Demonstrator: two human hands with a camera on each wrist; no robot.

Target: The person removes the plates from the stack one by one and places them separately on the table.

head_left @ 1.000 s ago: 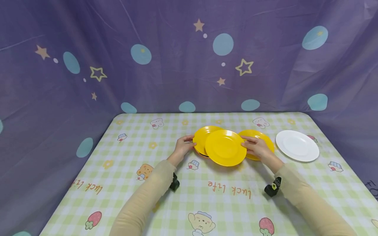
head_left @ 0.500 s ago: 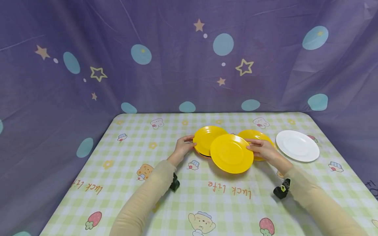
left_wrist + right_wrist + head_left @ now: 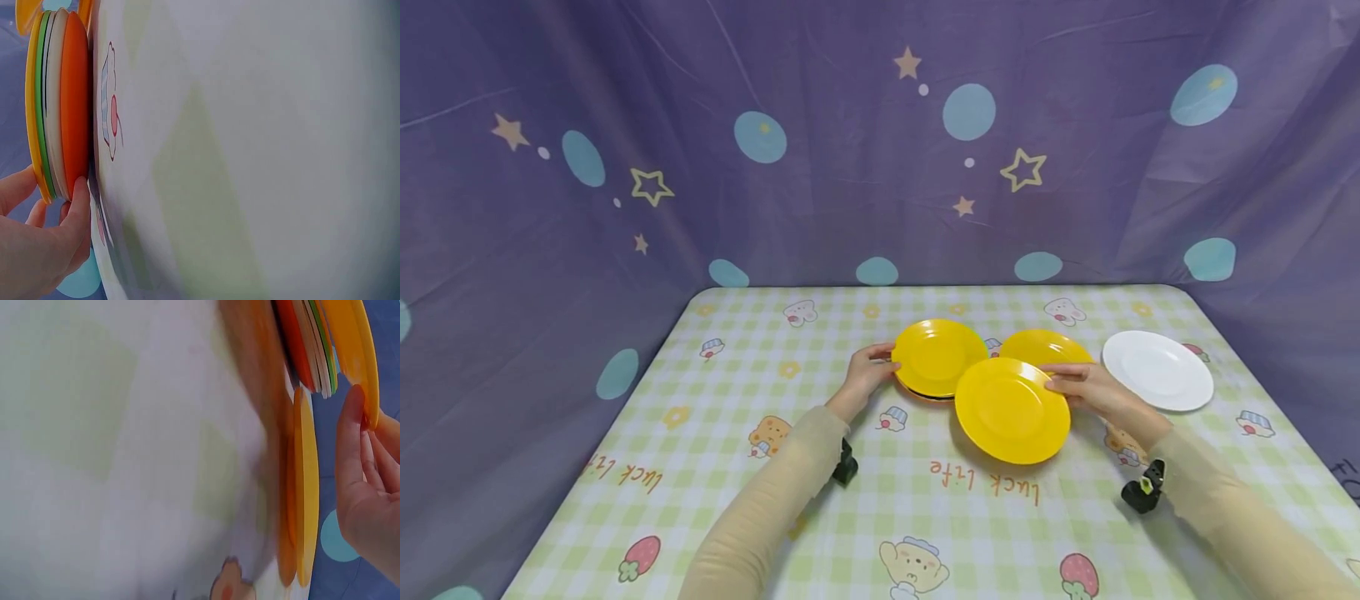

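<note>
R fingers (image 3: 1063, 386) pinch ylw plate (image 3: 1012, 411), part-hiding rear ylw plate (image 3: 1045, 346).

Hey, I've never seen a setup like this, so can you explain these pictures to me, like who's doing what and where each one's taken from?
There's no robot here, only a person's two bare hands. The wide pictures come from a camera worn on the head, looking forward and down. The other two come from the wrists, which is why the checked tablecloth looks turned sideways there.

The left hand grips the edge of a plate stack: yellow on top, with green, pale and orange layers below. The right hand pinches a raised yellow plate by its rim, above the tablecloth. Partly hidden behind that lies a second yellow plate, and further right a white plate.
</note>
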